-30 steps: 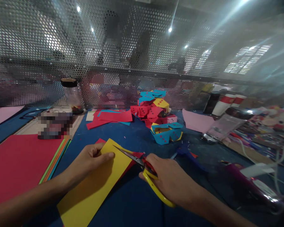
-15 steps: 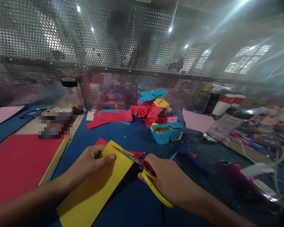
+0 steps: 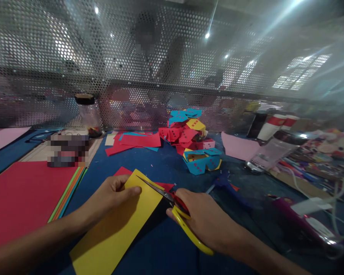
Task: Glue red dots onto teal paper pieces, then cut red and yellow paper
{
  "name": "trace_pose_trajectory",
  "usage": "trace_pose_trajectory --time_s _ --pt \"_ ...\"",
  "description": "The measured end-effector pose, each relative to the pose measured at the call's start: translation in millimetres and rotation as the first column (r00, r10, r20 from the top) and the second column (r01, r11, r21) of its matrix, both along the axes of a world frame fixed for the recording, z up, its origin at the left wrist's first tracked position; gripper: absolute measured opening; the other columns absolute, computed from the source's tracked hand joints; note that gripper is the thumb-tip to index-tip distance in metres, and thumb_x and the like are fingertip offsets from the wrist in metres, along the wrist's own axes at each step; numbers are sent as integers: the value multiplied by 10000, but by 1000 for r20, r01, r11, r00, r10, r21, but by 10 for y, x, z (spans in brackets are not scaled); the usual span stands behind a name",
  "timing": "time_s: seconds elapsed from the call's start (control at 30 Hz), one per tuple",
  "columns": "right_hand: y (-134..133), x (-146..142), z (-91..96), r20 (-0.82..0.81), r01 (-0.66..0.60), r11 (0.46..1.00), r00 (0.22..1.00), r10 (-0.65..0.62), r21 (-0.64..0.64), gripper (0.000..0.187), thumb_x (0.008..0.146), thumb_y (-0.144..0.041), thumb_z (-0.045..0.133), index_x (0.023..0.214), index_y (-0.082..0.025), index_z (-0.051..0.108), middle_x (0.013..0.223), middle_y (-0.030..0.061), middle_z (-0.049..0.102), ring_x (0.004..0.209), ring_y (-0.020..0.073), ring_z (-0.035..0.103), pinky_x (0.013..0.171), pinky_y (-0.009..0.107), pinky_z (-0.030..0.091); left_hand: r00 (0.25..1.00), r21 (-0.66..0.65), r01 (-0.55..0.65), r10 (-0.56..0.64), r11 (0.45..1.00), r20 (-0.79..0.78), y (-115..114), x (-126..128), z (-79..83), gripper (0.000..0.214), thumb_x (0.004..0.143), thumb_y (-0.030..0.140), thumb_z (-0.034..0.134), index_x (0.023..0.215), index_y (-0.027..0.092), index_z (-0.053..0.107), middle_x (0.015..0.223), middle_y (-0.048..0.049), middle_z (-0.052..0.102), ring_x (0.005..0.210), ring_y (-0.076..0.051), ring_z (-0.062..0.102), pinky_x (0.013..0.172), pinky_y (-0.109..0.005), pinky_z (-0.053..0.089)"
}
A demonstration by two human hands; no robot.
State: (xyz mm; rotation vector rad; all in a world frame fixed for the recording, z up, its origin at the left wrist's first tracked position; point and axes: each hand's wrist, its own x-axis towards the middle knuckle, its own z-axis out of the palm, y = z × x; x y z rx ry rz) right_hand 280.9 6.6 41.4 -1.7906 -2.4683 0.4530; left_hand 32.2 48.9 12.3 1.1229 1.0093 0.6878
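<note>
A long strip of yellow paper point(image 3: 117, 229) slants across the front of the blue table. My left hand point(image 3: 117, 193) pinches its upper left edge, thumb on top. In my right hand point(image 3: 200, 215) is a pair of scissors point(image 3: 186, 229) with yellow and red handles. The scissor blades lie across the strip's upper end, their tip close to the top corner, right of my left thumb. Pieces of red paper point(image 3: 167, 186) show on the table from behind the strip.
Folded paper shapes with dots point(image 3: 186, 133) are piled at the back middle, beside loose paper strips point(image 3: 140, 140). Coloured sheets point(image 3: 25, 194) are stacked at left, near a jar point(image 3: 88, 118). At right lie a blue glue gun point(image 3: 227, 187), a purple device point(image 3: 306, 219) and a clear bottle point(image 3: 275, 149).
The view has shifted very slightly. Both hands, the paper and the scissors keep nearly the same position.
</note>
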Motion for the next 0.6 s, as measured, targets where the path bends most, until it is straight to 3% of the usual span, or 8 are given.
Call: trace_pose_trajectory --time_s 0.33,0.6 --pt "0 13 -26 9 -24 999 1000 23 24 222 956 -386 589 832 -202 577 738 17 695 565 151 602 517 263 270 999 -2 19 -19 1000 41 18 -9 -51 389 655 407 852 943 163 759 709 -39 735 595 -174 659 566 -254 494" --pt "-2 13 -20 -9 -13 1000 1000 13 -2 246 955 -387 584 791 -206 556 768 19 710 595 167 626 526 268 282 1000 -17 10 -9 1000 16 1 7 0 443 632 465 862 920 147 750 744 -57 749 600 -174 662 551 -243 487"
